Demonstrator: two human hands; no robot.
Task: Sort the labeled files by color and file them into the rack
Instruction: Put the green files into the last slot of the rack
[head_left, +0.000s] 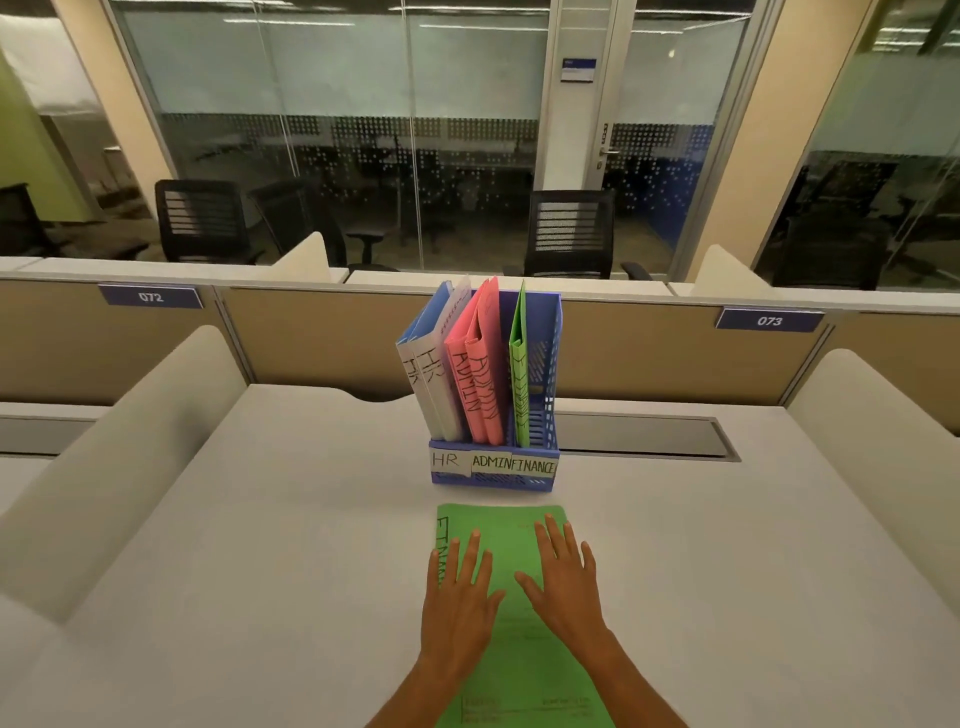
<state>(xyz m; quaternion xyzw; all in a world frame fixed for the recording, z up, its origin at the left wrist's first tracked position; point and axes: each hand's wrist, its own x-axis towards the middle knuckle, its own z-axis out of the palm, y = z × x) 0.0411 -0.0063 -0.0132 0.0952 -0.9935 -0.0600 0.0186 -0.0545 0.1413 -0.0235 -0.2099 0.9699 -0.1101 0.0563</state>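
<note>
A green file marked FINANCE lies flat on the white desk in front of me. My left hand rests flat on its left side with straight fingers. My right hand lies flat on its right side, fingers spread. Beyond the file stands a blue rack with slots labelled HR, ADMIN and FINANCE. Two white-blue HR files stand in the left slot, two pink ADMIN files in the middle, and one green file in the right slot.
The white desk has cream side dividers left and right and a tan back panel. A grey cable tray lid sits right of the rack. Black office chairs stand behind the partition.
</note>
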